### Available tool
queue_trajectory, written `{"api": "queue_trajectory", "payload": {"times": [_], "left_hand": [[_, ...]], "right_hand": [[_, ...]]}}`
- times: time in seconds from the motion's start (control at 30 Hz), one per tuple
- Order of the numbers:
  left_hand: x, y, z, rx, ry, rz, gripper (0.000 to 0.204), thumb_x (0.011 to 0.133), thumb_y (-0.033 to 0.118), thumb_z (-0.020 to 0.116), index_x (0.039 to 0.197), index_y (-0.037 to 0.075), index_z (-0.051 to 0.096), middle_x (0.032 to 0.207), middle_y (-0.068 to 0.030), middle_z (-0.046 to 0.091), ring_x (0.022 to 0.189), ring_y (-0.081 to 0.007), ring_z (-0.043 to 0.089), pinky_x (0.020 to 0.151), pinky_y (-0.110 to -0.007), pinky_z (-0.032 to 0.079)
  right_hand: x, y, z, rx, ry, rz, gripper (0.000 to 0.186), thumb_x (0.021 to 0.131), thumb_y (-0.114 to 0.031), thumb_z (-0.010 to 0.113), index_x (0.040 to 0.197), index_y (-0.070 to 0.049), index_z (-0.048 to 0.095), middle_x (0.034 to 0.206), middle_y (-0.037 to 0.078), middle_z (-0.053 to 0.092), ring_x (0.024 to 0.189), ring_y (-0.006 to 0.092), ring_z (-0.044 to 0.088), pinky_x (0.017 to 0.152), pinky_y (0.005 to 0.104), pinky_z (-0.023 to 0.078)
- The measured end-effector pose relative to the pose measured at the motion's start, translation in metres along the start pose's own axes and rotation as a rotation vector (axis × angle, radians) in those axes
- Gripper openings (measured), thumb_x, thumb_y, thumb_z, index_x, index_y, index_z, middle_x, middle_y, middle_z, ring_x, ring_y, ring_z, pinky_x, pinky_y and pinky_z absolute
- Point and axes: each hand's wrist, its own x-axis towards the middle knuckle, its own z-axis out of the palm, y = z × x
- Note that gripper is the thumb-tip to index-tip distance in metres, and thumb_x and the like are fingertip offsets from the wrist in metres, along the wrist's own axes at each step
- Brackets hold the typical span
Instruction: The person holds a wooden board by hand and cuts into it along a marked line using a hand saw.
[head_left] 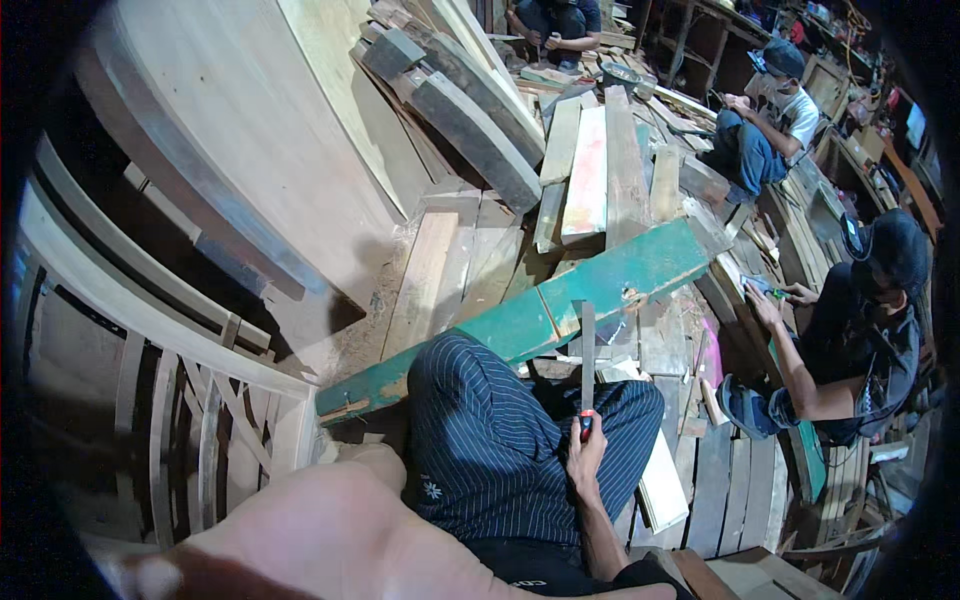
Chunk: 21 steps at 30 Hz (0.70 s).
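My right hand [585, 452] is wrapped round the red and black handle of a flat file [588, 360]. Its long grey metal blade points up and away from me, above my right thigh. Just beyond my crossed legs, a thick green-painted wooden beam [510, 315] lies slantwise, chipped at its edges. My left arm [300, 510] is bent very close to the camera and fills the lower left. Only a blurred part of my left hand [155, 578] shows at the bottom edge, where its fingers cannot be made out.
Curved wooden frames [160, 375] and a large pale panel [240, 130] stand at left. Planks [585, 170] are stacked beyond the beam. A person in a dark cap [880, 300] sits working at right; others sit farther back. A pale board [660, 485] lies beside my right leg.
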Motion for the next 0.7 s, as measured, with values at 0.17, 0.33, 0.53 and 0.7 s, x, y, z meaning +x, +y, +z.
{"api": "queue_trajectory", "payload": {"times": [0.17,0.33,0.53,0.7], "left_hand": [[0.015,-0.018,0.015,0.11,0.155,0.018,0.152,0.055,0.073,0.082,0.153,0.025,-0.024,0.157,-0.0341,-0.008,0.143,-0.0563,-0.004,0.115,-0.068,0.016],[-0.056,-0.03,0.071,0.417,0.148,-0.507,0.151,0.058,0.077,0.077,0.148,0.025,-0.032,0.158,-0.0303,-0.01,0.145,-0.0523,0.004,0.114,-0.068,0.02],[-0.204,-0.039,0.159,-0.586,-0.245,-1.159,0.116,0.081,0.041,0.076,0.155,-0.002,-0.003,0.15,-0.031,0.032,0.141,-0.0397,0.032,0.119,-0.044,0.022],[-0.212,-0.067,0.186,-0.316,-1.056,-1.019,0.114,0.075,0.062,0.071,0.154,-0.001,0.02,0.149,-0.03,0.037,0.14,-0.0441,0.033,0.117,-0.051,0.023]], "right_hand": [[-0.002,0.002,0.002,-0.012,0.039,-0.056,0.025,0.095,-0.015,0.06,0.117,-0.004,0.057,0.07,0.022,0.057,0.06,0.0367,0.057,0.058,0.0429,0.044],[0.0,0.004,-0.006,0.007,0.015,0.028,0.029,0.094,-0.017,0.063,0.12,-0.006,0.056,0.071,0.019,0.057,0.06,0.0316,0.057,0.059,0.0403,0.046],[-0.006,-0.014,-0.023,0.088,0.125,-0.108,0.044,0.089,-0.013,0.07,0.129,-0.003,0.056,0.091,0.018,0.068,0.079,0.0245,0.067,0.073,0.0335,0.053],[-0.008,-0.039,-0.063,-0.03,0.144,-0.168,0.035,0.088,-0.011,0.071,0.12,0.0,0.064,0.101,0.02,0.07,0.086,0.0298,0.071,0.075,0.0346,0.055]]}}
